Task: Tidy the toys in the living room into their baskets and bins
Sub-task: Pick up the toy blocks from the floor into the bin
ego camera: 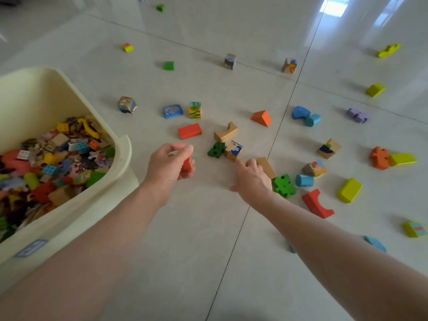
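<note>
Our left hand (pixel 170 164) grips 1 small red wooden block (pixel 188 163), ready for the cream plastic bin (pixel 121 149); our right hand (pixel 251 176) probably curls onto the tan wooden block (pixel 267 167).

Two bare forearms, apparently sleeveless, no rings or watch visible.

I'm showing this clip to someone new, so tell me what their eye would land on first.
First, the two bare arms reaching in from the bottom: the left hand grips an orange block, and the right hand is on a tan block. Next, the cream bin at the left, heaped with mixed toys. Then the bright blocks scattered over the glossy tile floor, such as the orange wedge near the middle.
</note>
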Tool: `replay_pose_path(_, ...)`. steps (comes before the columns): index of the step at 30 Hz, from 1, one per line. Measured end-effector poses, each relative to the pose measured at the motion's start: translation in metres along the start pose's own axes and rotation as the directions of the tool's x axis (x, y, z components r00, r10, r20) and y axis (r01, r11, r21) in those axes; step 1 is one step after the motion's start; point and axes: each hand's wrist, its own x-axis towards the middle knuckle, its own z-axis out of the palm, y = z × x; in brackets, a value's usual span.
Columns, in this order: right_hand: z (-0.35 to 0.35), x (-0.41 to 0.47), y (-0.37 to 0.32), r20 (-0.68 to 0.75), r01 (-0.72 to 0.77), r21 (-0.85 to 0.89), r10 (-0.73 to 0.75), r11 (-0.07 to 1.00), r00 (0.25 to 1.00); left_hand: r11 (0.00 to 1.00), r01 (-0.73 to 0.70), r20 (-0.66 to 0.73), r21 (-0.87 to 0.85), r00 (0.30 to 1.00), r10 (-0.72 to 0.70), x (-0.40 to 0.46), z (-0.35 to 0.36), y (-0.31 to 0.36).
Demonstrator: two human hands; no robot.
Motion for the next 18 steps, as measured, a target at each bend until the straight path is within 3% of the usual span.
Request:
replay_pose_path(5,0.003,-0.005,0.009,-0.066,0.092,0.12,-0.085,0.988,0.994,0.995,0.074,0.025,-0.069,0.997,-0.072,0.002,-0.005,0.003)
replay_pose_path(8,-0.003,-0.014,0.021,-0.09,0.082,0.376,-0.052,0.923,0.995,0.983,0.177,0.059,-0.044,0.983,-0.174,0.004,0.014,0.001)
replay_pose_path(9,-0.008,-0.017,0.025,-0.076,0.052,0.494,-0.017,0.868,0.997,0.982,0.188,0.068,0.014,0.98,-0.189,0.004,0.024,0.0)
replay_pose_path(11,-0.017,-0.022,0.034,0.007,-0.041,0.711,0.051,0.702,0.999,0.947,0.09,0.063,0.309,0.991,-0.115,0.006,0.041,-0.004)
replay_pose_path(14,-0.03,-0.029,0.051,0.109,-0.158,0.883,0.134,0.441,0.985,0.679,-0.141,0.085,0.72,0.99,0.115,0.008,0.066,-0.007)
replay_pose_path(18,-0.04,-0.036,0.075,0.214,-0.237,0.956,0.144,0.172,0.966,0.372,-0.308,0.228,0.875,0.943,0.244,0.019,0.091,-0.018)
